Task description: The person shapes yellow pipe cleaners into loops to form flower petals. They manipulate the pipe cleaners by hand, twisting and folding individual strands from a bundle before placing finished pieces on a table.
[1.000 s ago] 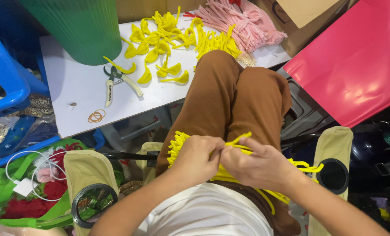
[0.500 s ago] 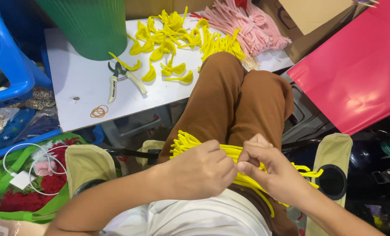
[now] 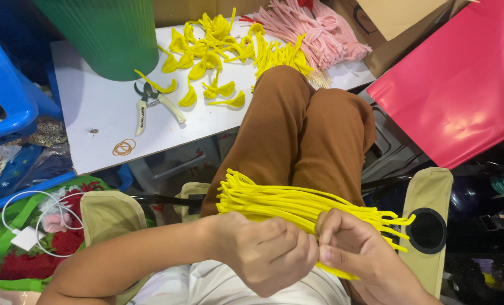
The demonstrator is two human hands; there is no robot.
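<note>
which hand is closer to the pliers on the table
Left. The left hand grips the yellow pipe cleaners on the lap, below-right of the pliers; the right hand sits farther right.

**One head view, looking steeply down**

A single camera on the person's head faces down over the lap. The hands, left point(image 3: 263, 254) and right point(image 3: 356, 257), sit very close at the lower edge; the white bench point(image 3: 105, 113) lies beyond them, farther off, toward the top.
</note>
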